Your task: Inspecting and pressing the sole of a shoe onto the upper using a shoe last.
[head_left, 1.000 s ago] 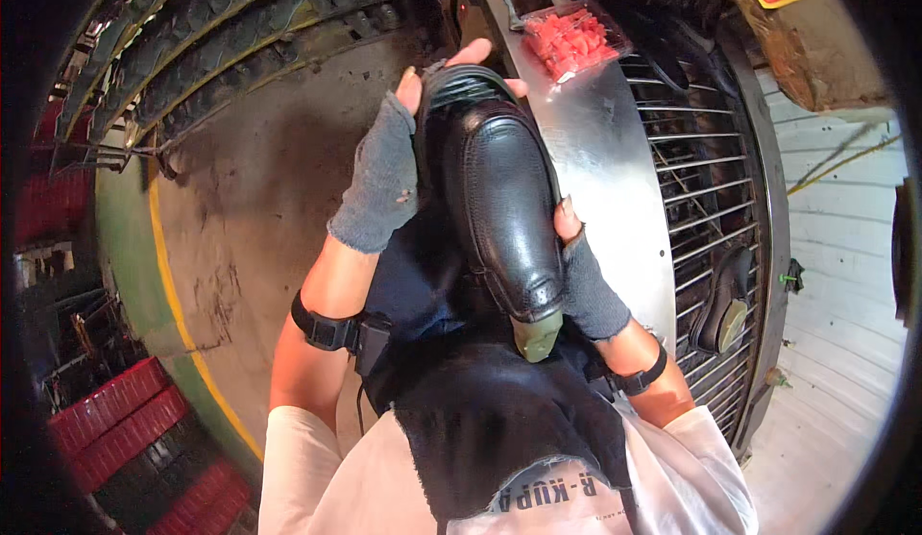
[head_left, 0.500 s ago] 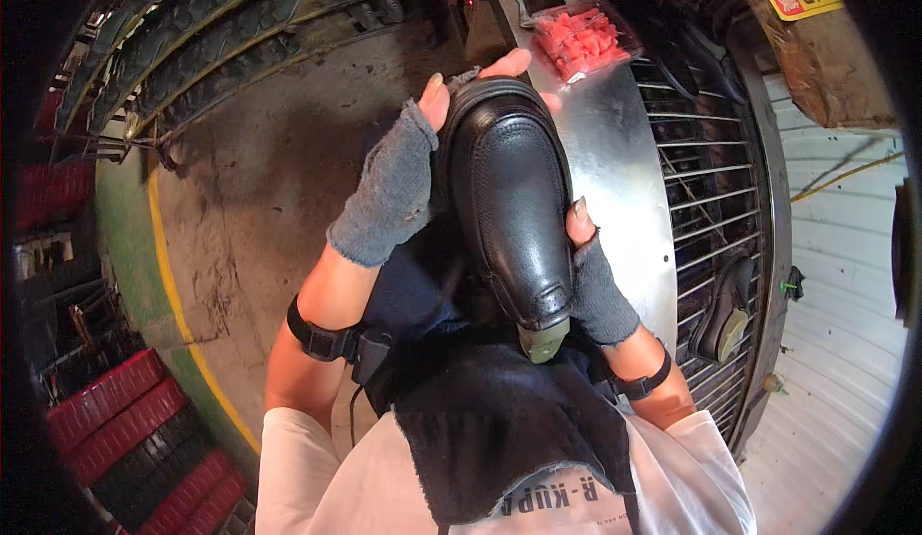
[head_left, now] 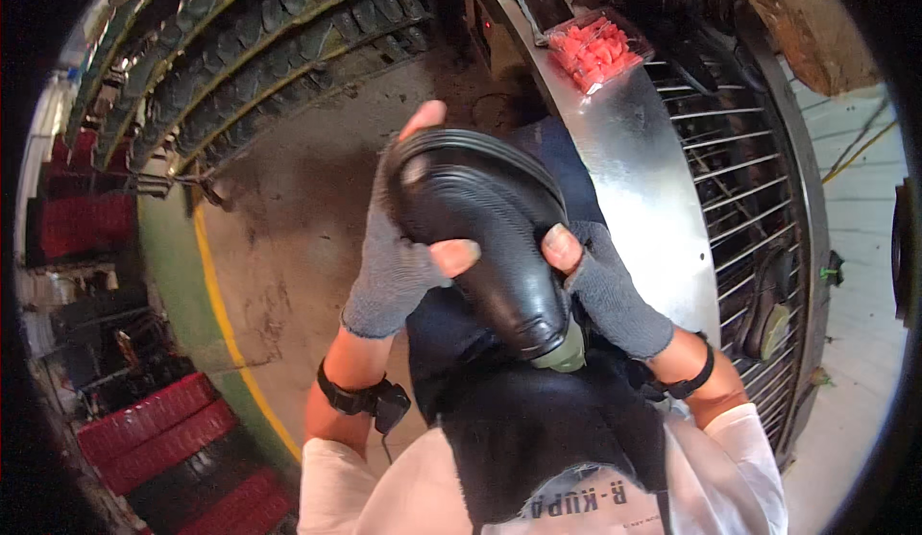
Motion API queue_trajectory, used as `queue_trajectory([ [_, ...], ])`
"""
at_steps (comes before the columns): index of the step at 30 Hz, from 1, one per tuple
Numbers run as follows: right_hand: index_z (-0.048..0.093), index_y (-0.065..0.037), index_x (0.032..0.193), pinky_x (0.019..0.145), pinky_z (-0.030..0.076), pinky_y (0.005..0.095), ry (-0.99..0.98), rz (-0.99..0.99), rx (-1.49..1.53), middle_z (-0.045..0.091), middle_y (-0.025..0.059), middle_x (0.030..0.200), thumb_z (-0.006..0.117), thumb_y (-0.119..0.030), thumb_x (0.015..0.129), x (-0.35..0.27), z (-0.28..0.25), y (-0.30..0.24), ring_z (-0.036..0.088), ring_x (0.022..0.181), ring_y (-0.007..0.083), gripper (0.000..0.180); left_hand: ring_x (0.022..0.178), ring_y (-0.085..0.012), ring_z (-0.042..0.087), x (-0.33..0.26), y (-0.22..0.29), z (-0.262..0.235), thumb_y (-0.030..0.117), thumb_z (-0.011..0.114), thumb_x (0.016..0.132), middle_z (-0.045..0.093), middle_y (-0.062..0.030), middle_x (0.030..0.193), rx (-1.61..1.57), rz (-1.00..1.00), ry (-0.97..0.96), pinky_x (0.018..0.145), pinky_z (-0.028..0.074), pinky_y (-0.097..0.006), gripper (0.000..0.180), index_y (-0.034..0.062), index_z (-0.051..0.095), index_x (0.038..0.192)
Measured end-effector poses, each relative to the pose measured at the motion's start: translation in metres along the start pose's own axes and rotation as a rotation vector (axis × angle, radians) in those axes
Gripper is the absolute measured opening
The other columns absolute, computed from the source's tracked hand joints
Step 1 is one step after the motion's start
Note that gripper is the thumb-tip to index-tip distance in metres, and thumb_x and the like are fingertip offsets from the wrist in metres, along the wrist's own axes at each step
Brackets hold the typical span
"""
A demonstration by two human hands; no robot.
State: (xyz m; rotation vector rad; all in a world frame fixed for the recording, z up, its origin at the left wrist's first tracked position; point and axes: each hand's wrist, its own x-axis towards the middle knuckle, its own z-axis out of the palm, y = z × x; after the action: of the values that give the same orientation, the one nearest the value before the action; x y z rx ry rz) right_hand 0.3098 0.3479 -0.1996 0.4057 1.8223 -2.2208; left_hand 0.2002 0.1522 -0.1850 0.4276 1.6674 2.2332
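A black leather shoe (head_left: 485, 218) is held up in front of my chest, its toe and thick ribbed sole edge pointing away and its heel end toward me. A pale green shoe last (head_left: 563, 351) sticks out of the heel end. My left hand (head_left: 399, 256), in a grey fingerless glove, grips the shoe's left side, thumb lying across the upper and a fingertip showing past the toe. My right hand (head_left: 607, 280), gloved alike, holds the right side near the heel, thumb on the leather. The other fingers of both hands are hidden behind the shoe.
To the right runs a metal bench (head_left: 645, 180) bearing a clear tray of pink pieces (head_left: 594, 52). Beyond it a barred rack (head_left: 735, 194) holds another dark shoe (head_left: 768, 309). Racks of dark shoes (head_left: 259, 50) stand far left, red stacked items (head_left: 154, 425) near left.
The shoe has tilted and turned, its toe now further left and nearer me. My left hand has slid from the toe down its left side, thumb now on the upper. The view has shifted.
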Motion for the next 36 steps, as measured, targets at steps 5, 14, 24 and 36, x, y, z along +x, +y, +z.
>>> queue_trajectory([
  [5, 0.061, -0.001, 0.059, 0.059, 0.044, 0.0297, -0.027, 0.077, -0.221, 0.054, 0.0013, 0.055, 0.070, -0.042, 0.103, 0.002, -0.008, -0.016, 0.050, 0.056, 0.0121, 0.061, 0.126, -0.0287, 0.065, -0.013, -0.014, -0.037, 0.059, 0.101, 0.055, 0.062, -0.0173, 0.141, -0.210, 0.039, -0.025, 0.109, 0.055, -0.045, 0.158, 0.0144, 0.003, 0.170],
  [14, 0.062, 0.001, 0.134, 0.104, 0.050, 0.0382, -0.156, -0.395, -0.399, 0.070, 0.0106, 0.109, 0.066, -0.040, 0.092, 0.000, -0.024, 0.003, 0.068, 0.106, 0.0280, 0.059, 0.129, -0.0419, 0.062, -0.024, -0.058, -0.039, 0.049, 0.099, 0.069, 0.060, -0.0285, 0.143, -0.522, -0.065, -0.184, 0.107, 0.055, -0.057, 0.130, 0.0281, 0.017, 0.168],
  [24, 0.046, -0.001, 0.157, 0.102, 0.051, 0.0365, 0.006, -0.609, -0.463, 0.071, 0.0144, 0.119, 0.067, -0.020, 0.097, -0.012, -0.065, -0.031, 0.069, 0.110, 0.0229, 0.066, 0.117, -0.0229, 0.068, -0.001, -0.064, -0.032, 0.041, 0.096, 0.072, 0.066, -0.0080, 0.135, -0.131, -0.148, -0.172, 0.104, 0.055, -0.041, 0.094, 0.0018, 0.053, 0.145],
  [36, 0.058, -0.005, 0.146, 0.121, 0.037, 0.0465, -0.030, -0.727, -0.379, 0.056, 0.0123, 0.151, 0.090, -0.040, 0.075, -0.014, -0.046, -0.081, 0.052, 0.142, 0.0278, 0.085, 0.104, -0.0340, 0.078, -0.021, 0.035, 0.071, 0.040, 0.090, 0.078, 0.075, -0.0190, 0.116, 0.769, 0.287, -0.150, 0.088, 0.061, -0.042, 0.093, 0.0012, 0.045, 0.149],
])
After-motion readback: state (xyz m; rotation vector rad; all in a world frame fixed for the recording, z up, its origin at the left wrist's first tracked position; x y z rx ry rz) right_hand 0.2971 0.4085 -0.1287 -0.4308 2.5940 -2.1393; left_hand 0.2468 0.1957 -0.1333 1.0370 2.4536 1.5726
